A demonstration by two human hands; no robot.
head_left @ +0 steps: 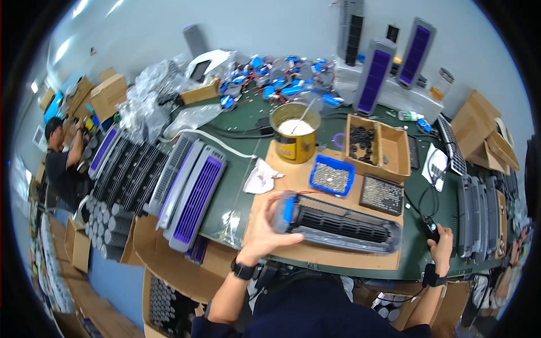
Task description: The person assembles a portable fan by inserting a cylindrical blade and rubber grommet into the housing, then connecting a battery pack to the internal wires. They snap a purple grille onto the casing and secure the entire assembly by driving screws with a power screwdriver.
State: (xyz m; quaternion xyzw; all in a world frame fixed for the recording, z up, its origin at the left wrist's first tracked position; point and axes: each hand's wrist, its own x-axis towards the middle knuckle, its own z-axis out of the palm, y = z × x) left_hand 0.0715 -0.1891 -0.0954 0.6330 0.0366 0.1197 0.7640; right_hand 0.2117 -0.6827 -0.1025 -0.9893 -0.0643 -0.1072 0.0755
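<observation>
My left hand (264, 234) grips the left end of a grey fan housing (360, 239), its thumb along the near edge. A long black fan roller (344, 224) lies inside the housing, and a blue part (289, 209) shows by my fingers. Under it is a cardboard sheet (321, 257). To the right, my right hand (442, 247) is closed around a black corded hand tool (431, 228), whose exact kind I cannot make out. Just beyond the housing stand a blue tray (351, 179) and a black tray (382, 209), both filled with small metal pieces.
Behind the trays are a yellow can (297, 150) and a divided box (407, 160) with black parts. A white cloth (261, 177) lies left. Purple-grilled housings (197, 200) stand leftward, grey housings (466, 217) rightward. Blue wired parts (273, 76) pile at the back. A co-worker (61, 160) is far left.
</observation>
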